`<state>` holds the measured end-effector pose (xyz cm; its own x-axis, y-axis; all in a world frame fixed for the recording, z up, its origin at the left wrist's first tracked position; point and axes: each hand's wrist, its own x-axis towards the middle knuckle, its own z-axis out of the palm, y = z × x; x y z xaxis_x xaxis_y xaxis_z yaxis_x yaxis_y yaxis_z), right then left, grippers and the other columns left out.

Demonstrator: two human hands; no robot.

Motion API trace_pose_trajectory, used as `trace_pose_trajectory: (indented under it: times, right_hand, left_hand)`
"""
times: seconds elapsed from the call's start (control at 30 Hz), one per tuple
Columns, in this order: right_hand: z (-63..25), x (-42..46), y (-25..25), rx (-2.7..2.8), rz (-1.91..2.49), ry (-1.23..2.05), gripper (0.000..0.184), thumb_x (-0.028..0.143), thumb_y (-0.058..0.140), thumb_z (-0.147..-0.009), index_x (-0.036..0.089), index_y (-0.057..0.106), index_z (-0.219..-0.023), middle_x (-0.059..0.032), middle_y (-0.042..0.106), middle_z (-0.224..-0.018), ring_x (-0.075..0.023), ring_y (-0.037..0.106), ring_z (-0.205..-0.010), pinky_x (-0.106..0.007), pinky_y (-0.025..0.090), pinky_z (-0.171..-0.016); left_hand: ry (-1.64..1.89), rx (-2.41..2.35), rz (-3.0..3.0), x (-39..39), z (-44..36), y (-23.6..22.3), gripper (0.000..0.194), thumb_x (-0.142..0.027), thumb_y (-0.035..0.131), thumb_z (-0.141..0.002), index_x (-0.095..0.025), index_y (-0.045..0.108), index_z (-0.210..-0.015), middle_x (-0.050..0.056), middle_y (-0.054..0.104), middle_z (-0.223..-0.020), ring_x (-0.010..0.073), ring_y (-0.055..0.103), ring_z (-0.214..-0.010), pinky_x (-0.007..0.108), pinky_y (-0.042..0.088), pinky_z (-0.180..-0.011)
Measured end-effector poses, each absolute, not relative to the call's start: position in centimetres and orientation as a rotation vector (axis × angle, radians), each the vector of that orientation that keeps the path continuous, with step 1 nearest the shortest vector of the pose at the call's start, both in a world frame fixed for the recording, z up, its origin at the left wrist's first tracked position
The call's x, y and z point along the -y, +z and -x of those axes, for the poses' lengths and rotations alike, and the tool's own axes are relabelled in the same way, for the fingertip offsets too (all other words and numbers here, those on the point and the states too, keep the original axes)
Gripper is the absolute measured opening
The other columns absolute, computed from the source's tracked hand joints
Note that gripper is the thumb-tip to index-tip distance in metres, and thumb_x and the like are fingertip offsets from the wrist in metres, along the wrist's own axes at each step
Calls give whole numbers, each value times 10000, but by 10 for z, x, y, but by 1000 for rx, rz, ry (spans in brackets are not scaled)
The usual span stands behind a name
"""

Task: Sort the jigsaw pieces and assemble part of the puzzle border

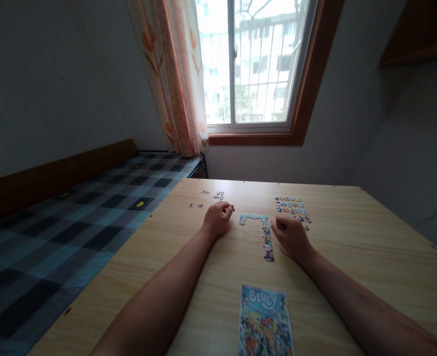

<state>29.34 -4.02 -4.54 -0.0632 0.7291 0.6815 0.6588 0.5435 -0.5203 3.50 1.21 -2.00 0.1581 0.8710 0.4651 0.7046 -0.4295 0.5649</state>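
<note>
Both my forearms rest on a light wooden table (352,267). My left hand (218,217) lies with fingers curled shut, left of a joined L-shaped strip of puzzle pieces (266,235). My right hand (290,236) is a loose fist just right of that strip, touching the tabletop. Whether either fist holds a piece is hidden. Loose puzzle pieces (292,207) are laid out in rows beyond my right hand. A few small clusters of pieces (218,196) lie beyond my left hand. A colourful reference picture card (265,321) lies near the table's front edge between my arms.
A bed with a blue-black checked cover (66,232) runs along the table's left side. A window (255,64) with an orange flowered curtain (173,74) is straight ahead. A dark shelf (418,34) hangs at the upper right.
</note>
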Motion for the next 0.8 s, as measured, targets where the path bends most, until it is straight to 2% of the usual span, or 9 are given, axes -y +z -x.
trace_pose_trajectory:
  times: [0.13,0.27,0.33,0.43,0.63,0.8]
  right_hand:
    - [-294,41,-46,1771,1152,94,370,239,501,-841,222,240,-579,63,260,-517,-108,301,-486,-263,233,-515]
    - [-294,41,-45,1778,1144,91,363,237,503,-837,222,247,-580,63,264,-519,-106,296,-486,-263,227,-510]
    - [-294,41,-45,1776,1140,87,360,237,500,-836,223,246,-581,63,264,-518,-107,296,-486,-264,223,-508]
    - [-293,41,-46,1781,1136,85,362,238,493,-838,223,237,-582,61,263,-516,-108,297,-486,-267,224,-511]
    - [-294,40,-47,1789,1148,83,362,246,494,-836,220,238,-580,64,252,-515,-104,292,-483,-265,221,-507]
    - [-294,41,-46,1786,1147,74,360,245,488,-839,220,235,-583,62,261,-516,-102,302,-480,-259,234,-509]
  left_hand:
    - [1535,-1905,-1709,-21,-21,-20,318,-297,396,-897,-198,628,-703,27,676,-724,194,620,-725,282,436,-677]
    - [1706,-2032,-1412,-25,-11,-18,297,-264,316,-893,-208,553,-723,26,648,-731,183,614,-724,260,434,-653]
    - [1635,-2081,-1411,-26,-9,-18,295,-234,288,-883,-205,560,-775,31,659,-778,178,625,-756,251,438,-660]
    - [1295,-2174,-1609,-24,-11,-17,328,-192,276,-864,-197,598,-809,47,677,-805,187,627,-771,260,428,-655]
    - [890,-1944,-2031,-12,-29,-17,183,-147,505,-708,-204,617,-574,25,654,-636,188,579,-660,273,381,-623]
    - [851,-1756,-2201,-10,-35,-18,207,-75,495,-654,-198,624,-549,22,673,-666,174,576,-672,265,411,-666]
